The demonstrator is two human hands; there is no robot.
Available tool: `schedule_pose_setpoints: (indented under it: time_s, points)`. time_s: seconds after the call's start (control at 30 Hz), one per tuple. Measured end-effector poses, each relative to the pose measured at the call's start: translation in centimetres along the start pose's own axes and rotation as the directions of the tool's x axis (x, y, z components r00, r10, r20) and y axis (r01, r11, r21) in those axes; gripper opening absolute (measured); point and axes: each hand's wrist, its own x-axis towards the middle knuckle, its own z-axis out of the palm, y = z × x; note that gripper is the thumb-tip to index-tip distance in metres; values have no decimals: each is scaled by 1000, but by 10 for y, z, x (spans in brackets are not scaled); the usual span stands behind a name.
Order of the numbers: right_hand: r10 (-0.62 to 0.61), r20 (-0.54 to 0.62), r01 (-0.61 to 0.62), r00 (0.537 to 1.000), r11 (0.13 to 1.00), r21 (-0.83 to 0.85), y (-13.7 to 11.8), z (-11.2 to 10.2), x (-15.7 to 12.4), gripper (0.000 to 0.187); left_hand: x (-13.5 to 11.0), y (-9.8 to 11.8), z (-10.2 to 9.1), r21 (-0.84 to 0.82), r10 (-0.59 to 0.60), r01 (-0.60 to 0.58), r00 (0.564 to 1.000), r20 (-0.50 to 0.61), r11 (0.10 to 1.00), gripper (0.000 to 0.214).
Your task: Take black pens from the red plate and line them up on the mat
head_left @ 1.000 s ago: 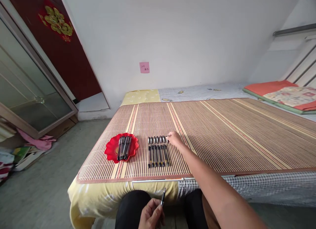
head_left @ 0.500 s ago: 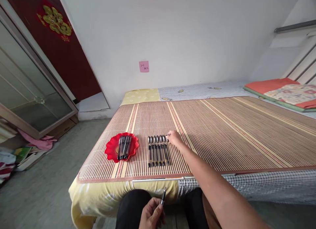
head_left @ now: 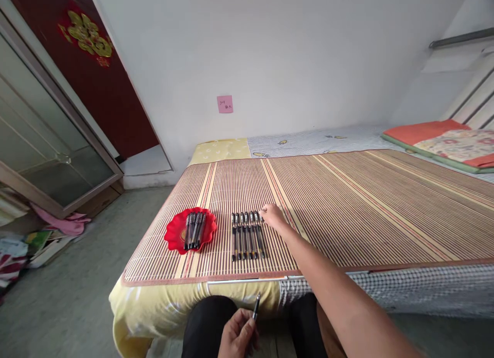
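Note:
My left hand is low in front, between my knees, its fingers closed round a dark pen that points up with a slim tip and no cap on that end. Out over the bamboo mat, my right hand pinches a small dark pen cap at the right end of a row of pen caps; its fingertips partly hide it. Just below that row, several pen bodies lie side by side. To their left, a red scalloped plate holds several capped pens.
The mat covers a bed with a yellow and checked sheet. Folded orange and floral bedding lies at the far right. A pink note is stuck on the wall. A glass-panelled cabinet door stands at the left.
Both hands stay almost where they were. The view has shifted only very slightly.

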Motion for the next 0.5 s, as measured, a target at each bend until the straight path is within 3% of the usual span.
schedule_pose_setpoints:
  time_s: [0.17, 0.27, 0.4, 0.5]
  points:
    - [7, -22, -5, 1000, 996, 88, -2, -6, -6, 16, -1, 5, -3, -38, -19, 20, 999, 41, 999, 54]
    - [-6, -60, 16, 998, 985, 170, -3, -15, -28, 13, -3, 12, -4, -105, -25, 31, 998, 61, 994, 51]
    - [-161, -57, 170, 985, 889, 425, 0, -26, -99, 27, -8, 20, 1, -159, 13, -10, 1000, 21, 987, 46]
    - [-241, 113, 135, 964, 808, 574, 5, -20, -167, 32, -11, 23, 3, -191, 32, -32, 999, -1, 981, 42]
